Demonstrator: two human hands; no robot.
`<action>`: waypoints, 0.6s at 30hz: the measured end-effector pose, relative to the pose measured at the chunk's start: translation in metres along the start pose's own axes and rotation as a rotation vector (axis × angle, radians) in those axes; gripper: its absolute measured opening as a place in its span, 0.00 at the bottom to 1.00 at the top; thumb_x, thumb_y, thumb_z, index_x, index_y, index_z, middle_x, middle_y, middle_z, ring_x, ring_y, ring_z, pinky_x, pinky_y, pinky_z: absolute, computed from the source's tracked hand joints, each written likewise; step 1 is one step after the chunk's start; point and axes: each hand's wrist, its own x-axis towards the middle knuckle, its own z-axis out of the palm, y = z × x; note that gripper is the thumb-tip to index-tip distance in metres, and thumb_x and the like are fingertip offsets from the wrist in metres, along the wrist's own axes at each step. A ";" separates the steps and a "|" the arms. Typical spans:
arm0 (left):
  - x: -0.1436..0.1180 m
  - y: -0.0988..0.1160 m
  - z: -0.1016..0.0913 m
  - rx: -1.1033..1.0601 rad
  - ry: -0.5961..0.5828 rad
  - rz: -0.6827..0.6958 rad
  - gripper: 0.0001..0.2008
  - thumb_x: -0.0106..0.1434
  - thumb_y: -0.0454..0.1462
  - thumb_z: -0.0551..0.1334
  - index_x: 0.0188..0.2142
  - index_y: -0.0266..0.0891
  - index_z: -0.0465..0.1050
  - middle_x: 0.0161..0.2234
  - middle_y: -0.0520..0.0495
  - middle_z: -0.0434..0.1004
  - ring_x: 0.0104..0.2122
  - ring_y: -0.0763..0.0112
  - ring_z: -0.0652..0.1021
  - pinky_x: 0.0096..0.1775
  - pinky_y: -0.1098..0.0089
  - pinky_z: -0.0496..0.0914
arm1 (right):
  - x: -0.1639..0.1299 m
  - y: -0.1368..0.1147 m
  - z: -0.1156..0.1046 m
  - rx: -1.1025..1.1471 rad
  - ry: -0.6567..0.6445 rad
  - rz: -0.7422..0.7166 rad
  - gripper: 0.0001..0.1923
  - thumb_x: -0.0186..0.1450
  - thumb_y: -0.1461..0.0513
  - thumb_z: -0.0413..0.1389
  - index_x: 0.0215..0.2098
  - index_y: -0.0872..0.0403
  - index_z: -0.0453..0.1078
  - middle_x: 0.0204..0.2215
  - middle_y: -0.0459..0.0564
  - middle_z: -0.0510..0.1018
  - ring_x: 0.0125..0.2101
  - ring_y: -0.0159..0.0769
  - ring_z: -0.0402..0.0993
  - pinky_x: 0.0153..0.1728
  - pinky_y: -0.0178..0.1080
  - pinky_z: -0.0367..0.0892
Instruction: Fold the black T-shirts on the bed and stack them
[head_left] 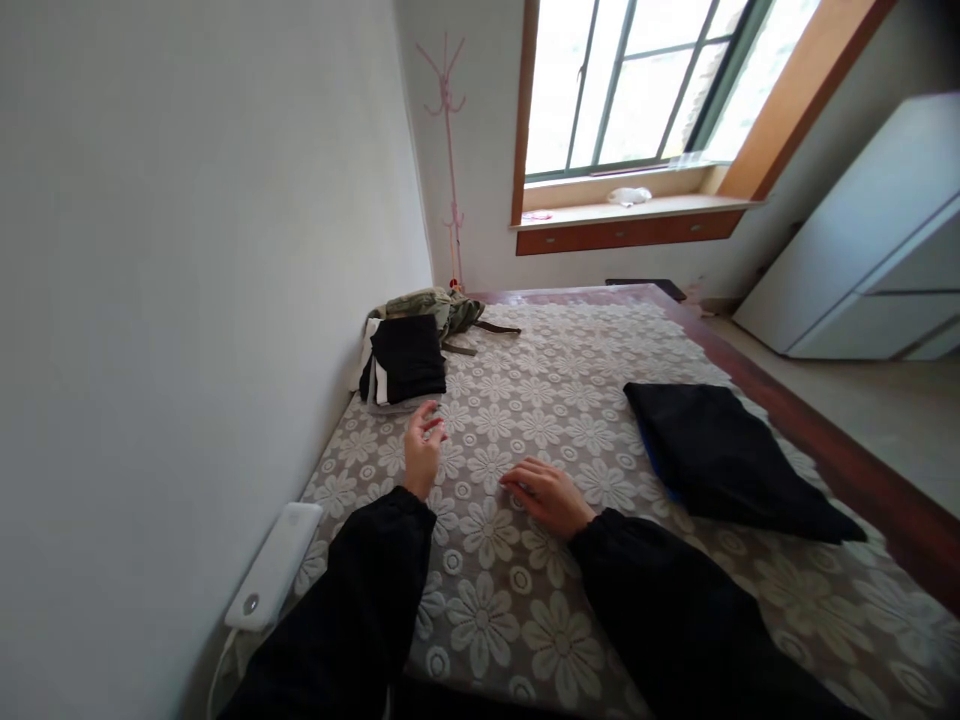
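Had a folded black cloth with a blue edge (735,455) lying at right, running long-ways from far left to a pointy near-right corner. Had a squarish stack of folded black, white and grey clothes (409,358) far left. Held left hand (424,450) empty, loosely curled by the stack; right hand (549,492) empty, palm down over a brownish-grey floral lace cover (540,430). Couldn't tell if touching it.

Washed-out daylight from 1 window (637,80), dimmer foreground, stretched edges
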 end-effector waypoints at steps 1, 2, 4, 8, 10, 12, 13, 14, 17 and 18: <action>0.009 0.005 -0.002 -0.010 0.026 -0.003 0.24 0.58 0.30 0.71 0.55 0.44 0.77 0.60 0.42 0.77 0.48 0.66 0.80 0.41 0.72 0.76 | -0.002 0.000 0.000 0.002 0.004 0.002 0.12 0.75 0.59 0.54 0.44 0.47 0.82 0.40 0.52 0.85 0.43 0.43 0.80 0.46 0.45 0.74; 0.018 0.011 -0.003 -0.024 0.052 -0.010 0.26 0.59 0.31 0.71 0.56 0.46 0.76 0.58 0.43 0.78 0.46 0.67 0.80 0.41 0.73 0.76 | -0.004 -0.001 0.000 0.008 0.008 0.005 0.12 0.75 0.60 0.54 0.44 0.47 0.82 0.39 0.52 0.85 0.42 0.43 0.80 0.46 0.45 0.74; 0.039 0.023 -0.006 -0.060 0.101 -0.039 0.28 0.60 0.32 0.71 0.59 0.49 0.74 0.56 0.45 0.78 0.43 0.70 0.81 0.40 0.73 0.77 | -0.004 -0.002 -0.002 0.012 0.011 0.006 0.12 0.75 0.60 0.54 0.44 0.47 0.82 0.39 0.51 0.85 0.42 0.44 0.80 0.46 0.45 0.74; 0.076 0.049 -0.006 -0.119 0.174 -0.124 0.23 0.66 0.37 0.68 0.60 0.45 0.71 0.48 0.46 0.77 0.36 0.74 0.80 0.38 0.72 0.77 | -0.002 -0.001 -0.002 -0.010 0.006 -0.016 0.12 0.75 0.60 0.54 0.43 0.47 0.81 0.38 0.51 0.86 0.42 0.44 0.80 0.45 0.45 0.74; 0.087 0.062 -0.004 -0.118 0.184 -0.148 0.18 0.70 0.40 0.67 0.56 0.40 0.73 0.43 0.47 0.77 0.33 0.74 0.78 0.34 0.71 0.76 | -0.003 0.000 0.000 -0.015 0.022 -0.014 0.12 0.75 0.61 0.54 0.43 0.47 0.81 0.38 0.51 0.85 0.42 0.44 0.81 0.45 0.44 0.75; 0.091 0.075 0.002 -0.097 0.189 -0.139 0.14 0.71 0.40 0.66 0.53 0.36 0.74 0.40 0.48 0.77 0.31 0.74 0.76 0.30 0.73 0.72 | -0.003 0.002 0.001 -0.015 0.091 0.027 0.11 0.75 0.60 0.53 0.44 0.47 0.80 0.39 0.51 0.85 0.42 0.44 0.81 0.45 0.45 0.75; 0.089 0.081 0.005 -0.083 0.189 -0.117 0.13 0.71 0.38 0.65 0.52 0.36 0.75 0.40 0.47 0.77 0.29 0.76 0.75 0.28 0.75 0.70 | -0.003 0.003 0.001 -0.011 0.146 0.061 0.11 0.75 0.60 0.53 0.46 0.47 0.79 0.38 0.51 0.85 0.41 0.44 0.82 0.45 0.46 0.76; 0.084 0.087 0.010 -0.066 0.185 -0.082 0.13 0.70 0.35 0.65 0.53 0.37 0.76 0.41 0.47 0.78 0.28 0.78 0.74 0.27 0.77 0.67 | -0.003 0.003 0.001 -0.005 0.210 0.095 0.11 0.74 0.60 0.53 0.48 0.47 0.78 0.39 0.51 0.85 0.41 0.45 0.82 0.45 0.48 0.76; 0.043 0.098 0.030 -0.010 0.094 0.061 0.18 0.64 0.29 0.65 0.53 0.41 0.80 0.50 0.44 0.80 0.28 0.79 0.73 0.26 0.77 0.64 | -0.002 0.002 -0.003 0.041 0.398 0.137 0.16 0.74 0.58 0.55 0.59 0.45 0.72 0.46 0.54 0.84 0.44 0.46 0.82 0.48 0.52 0.77; 0.021 0.099 0.038 0.018 0.023 0.107 0.20 0.61 0.28 0.66 0.52 0.42 0.82 0.55 0.44 0.80 0.29 0.78 0.74 0.27 0.76 0.66 | -0.002 0.000 -0.005 0.068 0.446 0.121 0.21 0.73 0.58 0.56 0.64 0.44 0.69 0.51 0.56 0.82 0.48 0.48 0.81 0.50 0.53 0.77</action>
